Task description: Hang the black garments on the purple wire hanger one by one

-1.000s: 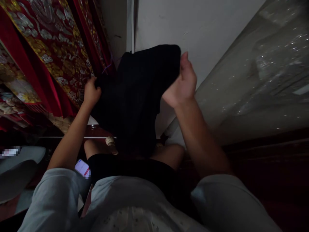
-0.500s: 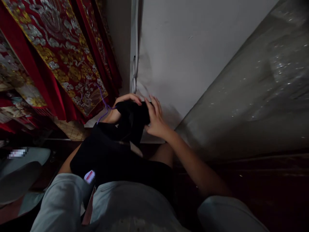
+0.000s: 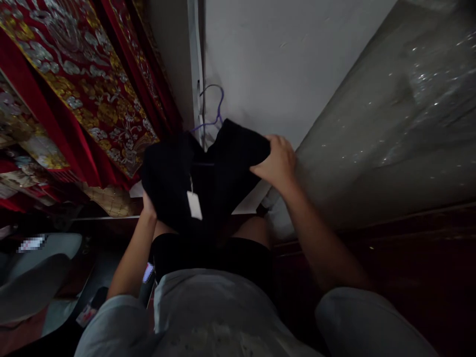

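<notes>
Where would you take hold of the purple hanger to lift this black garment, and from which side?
Probably by the bare hook of the purple hanger, coming from above. It sticks up clear of the black garment, while the rest is buried in cloth. The right hand grips the garment's right edge and the left hand holds its lower left, so one must let go first.

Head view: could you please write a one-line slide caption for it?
Left hand and right hand hold a black garment, white tag showing, with a purple hanger.

A black garment (image 3: 223, 168) on a purple hanger (image 3: 215, 106), white tag (image 3: 194, 205) dangling, held up.
</notes>
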A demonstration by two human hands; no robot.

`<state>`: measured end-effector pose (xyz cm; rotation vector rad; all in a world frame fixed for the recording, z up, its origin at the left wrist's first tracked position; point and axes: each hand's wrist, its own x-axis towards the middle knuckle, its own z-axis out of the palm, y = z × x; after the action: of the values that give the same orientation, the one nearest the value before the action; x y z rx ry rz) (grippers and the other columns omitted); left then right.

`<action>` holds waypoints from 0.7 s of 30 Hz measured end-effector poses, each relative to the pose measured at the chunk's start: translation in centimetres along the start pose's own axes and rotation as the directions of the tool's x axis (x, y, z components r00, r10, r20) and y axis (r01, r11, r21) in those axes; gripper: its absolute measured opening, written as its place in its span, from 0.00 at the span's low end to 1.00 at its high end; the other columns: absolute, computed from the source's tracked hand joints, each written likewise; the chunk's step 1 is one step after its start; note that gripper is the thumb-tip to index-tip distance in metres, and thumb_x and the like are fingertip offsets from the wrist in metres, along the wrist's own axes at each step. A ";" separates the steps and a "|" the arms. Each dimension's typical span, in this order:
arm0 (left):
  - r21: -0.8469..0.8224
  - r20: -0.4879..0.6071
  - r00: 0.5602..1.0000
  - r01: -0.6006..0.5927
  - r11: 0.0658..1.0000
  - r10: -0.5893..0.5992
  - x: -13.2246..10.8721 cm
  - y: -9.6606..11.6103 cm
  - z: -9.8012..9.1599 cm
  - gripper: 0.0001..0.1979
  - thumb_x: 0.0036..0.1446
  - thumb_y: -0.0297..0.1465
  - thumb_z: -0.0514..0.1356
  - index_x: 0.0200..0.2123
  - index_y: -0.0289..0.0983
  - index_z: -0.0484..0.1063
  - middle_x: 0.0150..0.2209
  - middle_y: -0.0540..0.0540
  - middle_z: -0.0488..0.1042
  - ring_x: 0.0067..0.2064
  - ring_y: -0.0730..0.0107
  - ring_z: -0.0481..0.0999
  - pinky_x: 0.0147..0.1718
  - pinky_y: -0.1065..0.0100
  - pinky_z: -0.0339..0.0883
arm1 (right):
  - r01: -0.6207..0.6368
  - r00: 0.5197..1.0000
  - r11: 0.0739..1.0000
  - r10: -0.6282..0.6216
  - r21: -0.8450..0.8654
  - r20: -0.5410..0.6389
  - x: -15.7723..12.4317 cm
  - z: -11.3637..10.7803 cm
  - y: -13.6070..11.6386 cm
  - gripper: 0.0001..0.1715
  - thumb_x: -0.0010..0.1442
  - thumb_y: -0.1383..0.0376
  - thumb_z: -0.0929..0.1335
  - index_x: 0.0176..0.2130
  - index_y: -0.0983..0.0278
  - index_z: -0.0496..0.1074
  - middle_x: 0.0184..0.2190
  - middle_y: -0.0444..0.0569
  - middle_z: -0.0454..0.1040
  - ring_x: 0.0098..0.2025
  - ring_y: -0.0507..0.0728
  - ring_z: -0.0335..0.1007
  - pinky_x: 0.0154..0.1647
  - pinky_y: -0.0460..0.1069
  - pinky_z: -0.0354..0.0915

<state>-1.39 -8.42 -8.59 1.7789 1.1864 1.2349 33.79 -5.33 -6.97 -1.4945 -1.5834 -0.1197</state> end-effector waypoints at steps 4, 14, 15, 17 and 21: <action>-0.499 0.131 0.950 0.310 0.809 -0.283 -4.8 -4.9 0.6 0.40 0.55 0.69 0.55 0.48 0.41 0.79 0.52 0.40 0.82 0.64 0.45 0.74 0.62 0.47 0.70 | -0.122 0.992 0.992 0.122 0.015 -0.037 3.7 -0.7 -0.7 0.39 0.42 0.66 0.80 0.53 0.67 0.69 0.56 0.67 0.70 0.61 0.77 0.63 0.66 0.70 0.57; -0.718 -0.102 0.783 0.370 0.590 -0.614 -8.0 -6.3 6.9 0.24 0.46 0.56 0.69 0.38 0.45 0.80 0.47 0.48 0.83 0.68 0.47 0.70 0.67 0.52 0.68 | 0.088 0.991 0.989 -0.099 0.121 0.091 3.4 -0.4 -2.8 0.50 0.48 0.62 0.81 0.66 0.60 0.65 0.62 0.59 0.66 0.67 0.76 0.56 0.71 0.71 0.52; -0.752 -0.088 0.794 0.343 0.562 -0.602 -8.9 -6.2 7.1 0.28 0.48 0.60 0.66 0.40 0.45 0.80 0.49 0.47 0.83 0.68 0.47 0.69 0.66 0.51 0.69 | 0.092 0.992 0.989 -0.101 0.118 0.076 2.6 -0.3 -2.3 0.52 0.48 0.60 0.81 0.67 0.60 0.64 0.63 0.58 0.66 0.67 0.76 0.56 0.71 0.72 0.52; -0.835 -0.092 0.820 0.245 0.492 -0.564 -10.7 -6.3 7.3 0.31 0.49 0.63 0.64 0.43 0.44 0.81 0.52 0.46 0.82 0.68 0.47 0.69 0.65 0.52 0.71 | 0.086 0.996 0.987 -0.088 0.135 0.007 0.5 0.2 -1.6 0.52 0.50 0.56 0.79 0.68 0.60 0.62 0.66 0.58 0.63 0.70 0.77 0.52 0.71 0.74 0.51; -0.921 0.011 0.807 0.238 0.309 -0.590 -13.2 -7.7 7.7 0.18 0.37 0.38 0.76 0.33 0.39 0.83 0.35 0.43 0.85 0.61 0.39 0.77 0.61 0.52 0.75 | 0.101 0.981 0.928 -0.034 0.358 -0.190 -6.8 2.9 -3.1 0.40 0.64 0.53 0.70 0.69 0.58 0.60 0.69 0.56 0.61 0.73 0.70 0.53 0.72 0.72 0.52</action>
<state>1.64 -17.95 -22.44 0.3769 0.7750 1.4443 28.59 -9.36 -11.53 -1.1062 -1.4197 0.0037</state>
